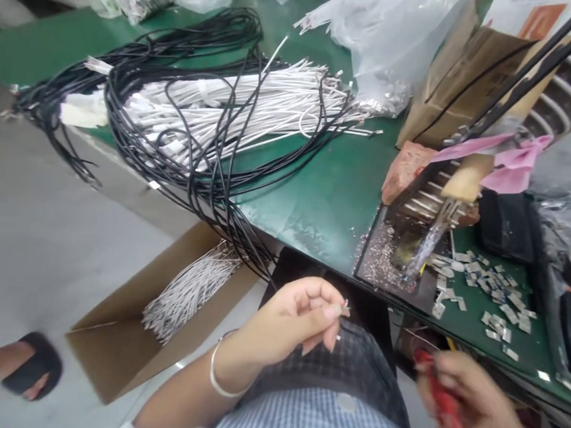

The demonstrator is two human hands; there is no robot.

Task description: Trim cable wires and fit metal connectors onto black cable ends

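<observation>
My left hand (301, 315) is closed in a pinch above my lap. Between thumb and forefinger it holds a cable end (346, 306) with tiny red, green and white strands showing. Most of that cable is hidden by the hand. Lower right, my right hand (473, 403) is wrapped round a red-handled tool (448, 411); motion blur hides the tool's exact kind. Long black cables (217, 195) drape over the table edge and run down toward my left wrist. Beneath them on the table lie bundles of white cables (255, 98).
On the green table (306, 209), a soldering iron (431, 237) rests over a dark tray (375, 268) beside a brick (404, 171). Small metal connectors (494, 285) are scattered at right. An open carton (103, 351) of white cables stands on the floor, near another person's sandalled foot (34, 368).
</observation>
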